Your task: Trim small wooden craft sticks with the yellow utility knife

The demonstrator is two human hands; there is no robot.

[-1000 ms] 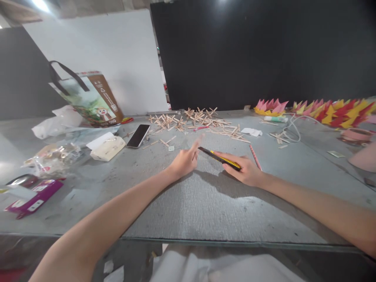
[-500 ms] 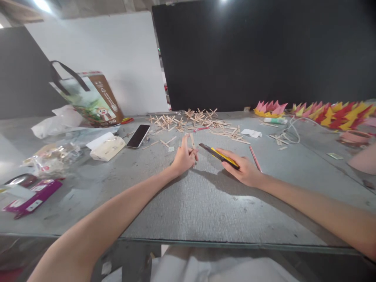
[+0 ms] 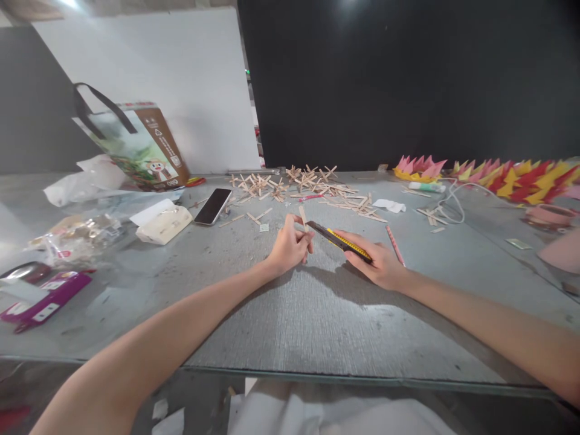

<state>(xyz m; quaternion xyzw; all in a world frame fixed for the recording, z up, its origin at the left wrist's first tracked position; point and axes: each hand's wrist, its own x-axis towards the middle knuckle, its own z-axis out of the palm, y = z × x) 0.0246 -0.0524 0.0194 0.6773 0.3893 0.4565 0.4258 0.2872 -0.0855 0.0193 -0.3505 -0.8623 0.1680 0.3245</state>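
Observation:
My left hand (image 3: 291,241) pinches a small wooden craft stick (image 3: 303,216), which points upward from between thumb and fingers. In my right hand (image 3: 378,261) is a black and yellow utility knife (image 3: 343,241), its tip angled to the upper left. The blade end is close to the stick and the left fingertips; I cannot tell whether it touches the wood. Behind both hands lies a heap of craft sticks (image 3: 310,181), some of them crossed over one another. A pink patterned pencil-like stick (image 3: 395,244) rests just beyond my right wrist.
On the left are a phone (image 3: 214,206), a tissue pack (image 3: 164,225), a carrier bag (image 3: 136,148), clear plastic packaging (image 3: 77,238) and a purple packet (image 3: 49,299). Farther right are folded paper petals (image 3: 525,180), a glue stick (image 3: 426,187) and a white cable (image 3: 460,208). The table edge (image 3: 290,376) runs in front.
My left hand has moved slightly right, bringing the craft stick up to the knife's blade end. The right hand has barely shifted. The view has tilted a little.

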